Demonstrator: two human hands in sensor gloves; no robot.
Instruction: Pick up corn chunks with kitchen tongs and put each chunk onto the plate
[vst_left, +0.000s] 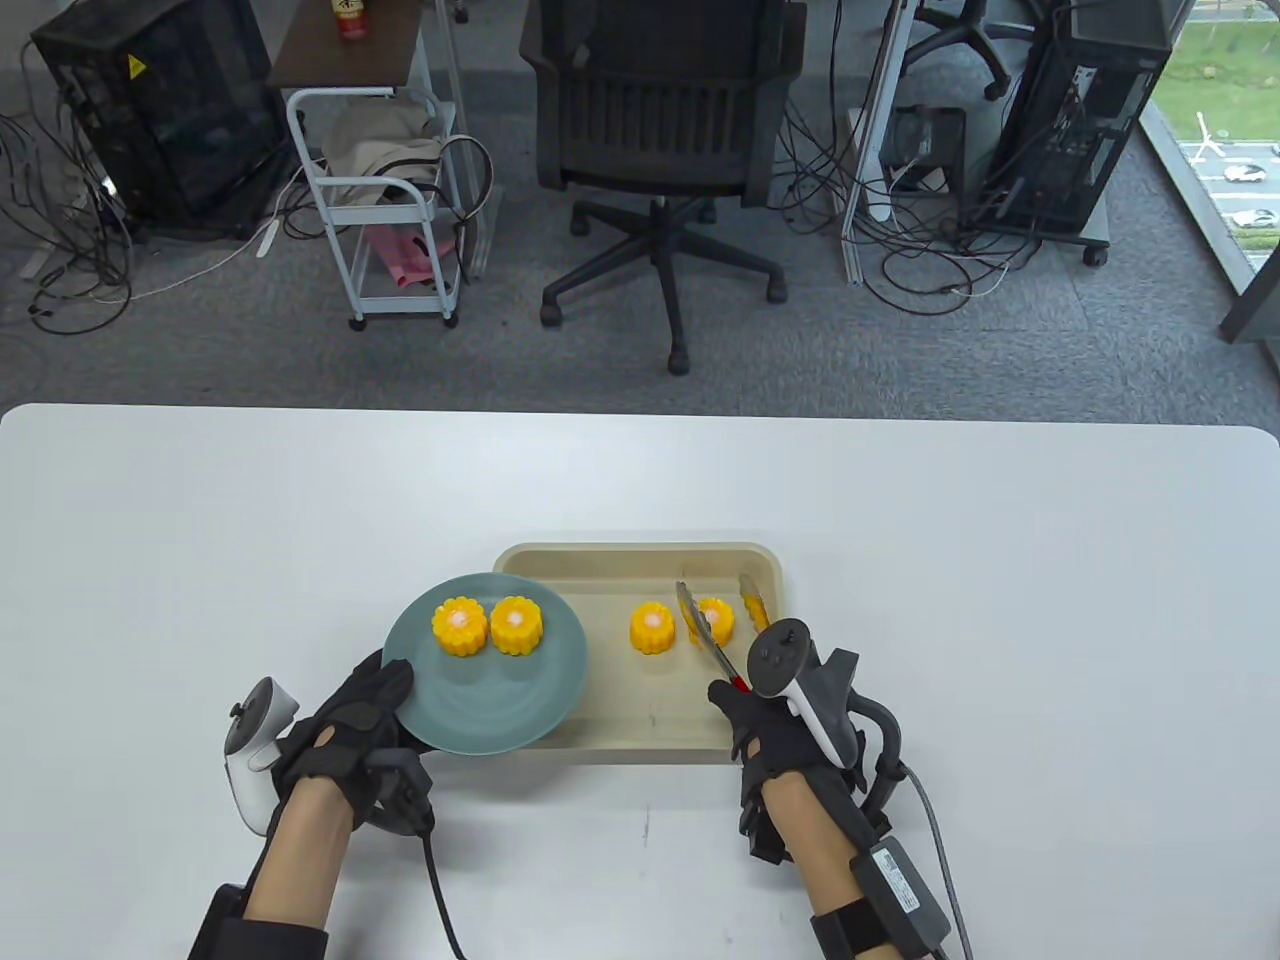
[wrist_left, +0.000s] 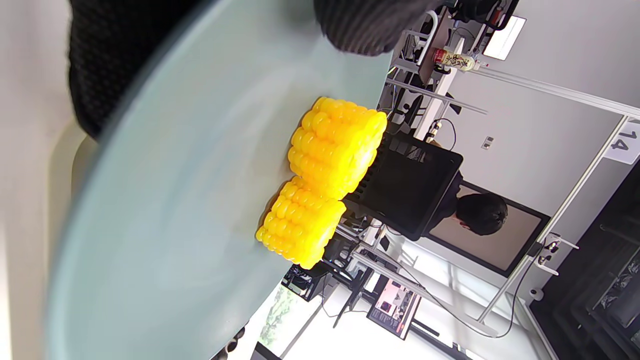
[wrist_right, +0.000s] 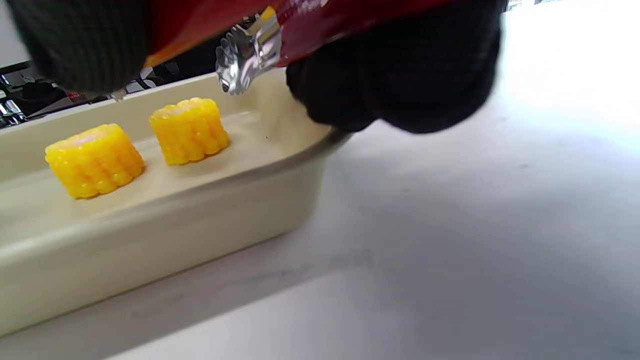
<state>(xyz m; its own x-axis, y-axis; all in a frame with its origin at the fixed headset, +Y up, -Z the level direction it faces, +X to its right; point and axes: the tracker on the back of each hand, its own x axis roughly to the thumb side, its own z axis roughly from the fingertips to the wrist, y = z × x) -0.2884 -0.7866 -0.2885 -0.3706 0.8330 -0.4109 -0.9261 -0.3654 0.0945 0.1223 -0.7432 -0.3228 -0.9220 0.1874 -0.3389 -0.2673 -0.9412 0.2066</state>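
Two corn chunks on plate overlapping tray left rim; two more in tray. Left hand fingers curled on plate edge; right hand gripping spread tongs straddling right chunk.

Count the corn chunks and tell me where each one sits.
4. Two corn chunks sit side by side on the plate: one, another. Two remain in the tray: one, and one between the tongs' open tips.

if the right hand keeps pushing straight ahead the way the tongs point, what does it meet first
Most likely the right-hand corn chunk in the tray: the open tongs held by the right hand already straddle it in the table view. Beyond it lies the tray's far wall. How high the tips are is unclear.
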